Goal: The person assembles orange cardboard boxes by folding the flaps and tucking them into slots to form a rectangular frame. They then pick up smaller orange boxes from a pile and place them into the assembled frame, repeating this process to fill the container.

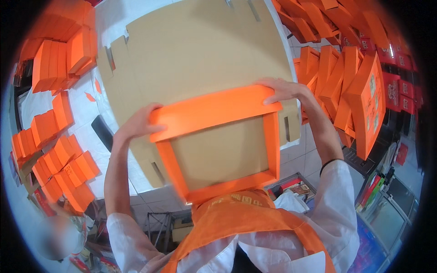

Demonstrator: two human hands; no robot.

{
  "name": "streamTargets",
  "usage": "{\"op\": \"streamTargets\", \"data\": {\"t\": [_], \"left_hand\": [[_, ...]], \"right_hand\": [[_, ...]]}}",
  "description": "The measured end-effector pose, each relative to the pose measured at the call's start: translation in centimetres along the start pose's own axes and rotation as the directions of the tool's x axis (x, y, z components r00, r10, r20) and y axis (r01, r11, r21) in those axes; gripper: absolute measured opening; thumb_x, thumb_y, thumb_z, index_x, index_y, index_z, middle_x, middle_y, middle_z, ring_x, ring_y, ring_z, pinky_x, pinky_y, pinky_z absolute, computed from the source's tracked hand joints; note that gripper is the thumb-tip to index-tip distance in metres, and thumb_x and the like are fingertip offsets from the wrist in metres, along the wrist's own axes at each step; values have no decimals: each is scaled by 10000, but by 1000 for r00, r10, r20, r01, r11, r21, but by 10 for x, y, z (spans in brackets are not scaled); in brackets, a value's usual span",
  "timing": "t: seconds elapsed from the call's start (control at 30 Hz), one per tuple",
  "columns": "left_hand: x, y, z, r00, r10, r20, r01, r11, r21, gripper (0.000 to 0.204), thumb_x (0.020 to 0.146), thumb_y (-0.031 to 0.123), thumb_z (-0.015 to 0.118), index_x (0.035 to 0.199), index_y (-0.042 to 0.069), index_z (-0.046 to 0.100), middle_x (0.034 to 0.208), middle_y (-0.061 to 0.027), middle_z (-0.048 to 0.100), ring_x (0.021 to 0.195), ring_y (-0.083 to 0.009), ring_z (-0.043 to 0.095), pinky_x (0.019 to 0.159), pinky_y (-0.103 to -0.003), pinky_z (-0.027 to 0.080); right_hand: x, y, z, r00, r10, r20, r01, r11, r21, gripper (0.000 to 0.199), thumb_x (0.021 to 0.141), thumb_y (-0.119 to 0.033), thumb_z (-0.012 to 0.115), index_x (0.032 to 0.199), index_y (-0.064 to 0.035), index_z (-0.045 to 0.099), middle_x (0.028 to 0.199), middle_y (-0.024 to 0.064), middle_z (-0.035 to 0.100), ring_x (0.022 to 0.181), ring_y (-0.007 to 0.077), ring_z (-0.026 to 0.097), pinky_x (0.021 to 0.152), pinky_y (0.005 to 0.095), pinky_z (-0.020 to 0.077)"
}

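Now fingers point(269, 83) grip orange box frame point(213, 109), brown cardboard point(223, 152) showing inside

Free rm over cardbd point(205, 50) past frame point(214, 110), boxes point(79, 48) block L/R

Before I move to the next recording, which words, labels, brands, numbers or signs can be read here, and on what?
Orange apron: pale characters across the chest; wording not copied here.
Orange box at right: print on its face, too small to read.
Red boxes at far right: pale print, too small and blurred.
Small orange box at lower left: dark mark, illegible.
Orange box piece in left hand and right hand: no print visible.
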State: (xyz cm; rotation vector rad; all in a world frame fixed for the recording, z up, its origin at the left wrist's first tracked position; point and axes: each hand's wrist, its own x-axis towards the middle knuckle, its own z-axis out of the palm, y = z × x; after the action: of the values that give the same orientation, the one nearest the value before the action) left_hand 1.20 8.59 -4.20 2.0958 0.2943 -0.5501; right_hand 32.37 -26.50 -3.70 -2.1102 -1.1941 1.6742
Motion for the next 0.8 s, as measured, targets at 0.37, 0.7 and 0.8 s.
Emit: {"op": "streamTargets", "data": {"t": [0.37,0.7,0.8], "left_hand": [[25,41,19,985,-172,-8,160,899,408,510,652,271,705,1104,124,521,955,-125,602,911,-304,571,761,-417,452],[33,5,70,870,213,-444,171,715,678,267,661,35,566,915,103,515,882,-92,582,862,-253,557,751,-382,446],[20,2,71,764,292,-576,155,783,603,392,666,34,572,1050,81,506,1004,-103,564,985,-274,519,856,-404,409]], "right_hand": [[33,-20,12,993,-45,-111,-17,865,-502,645,632,-361,712,1180,-122,471,938,90,600,923,286,565,756,421,443],[40,-13,59,704,-296,-645,-295,705,-645,354,688,-162,613,1015,-99,494,1000,98,567,956,238,553,800,370,429],[28,-1,76,458,-368,-809,-301,792,-531,518,729,-171,621,1191,-62,416,1207,154,453,1101,283,470,909,404,381]]}}
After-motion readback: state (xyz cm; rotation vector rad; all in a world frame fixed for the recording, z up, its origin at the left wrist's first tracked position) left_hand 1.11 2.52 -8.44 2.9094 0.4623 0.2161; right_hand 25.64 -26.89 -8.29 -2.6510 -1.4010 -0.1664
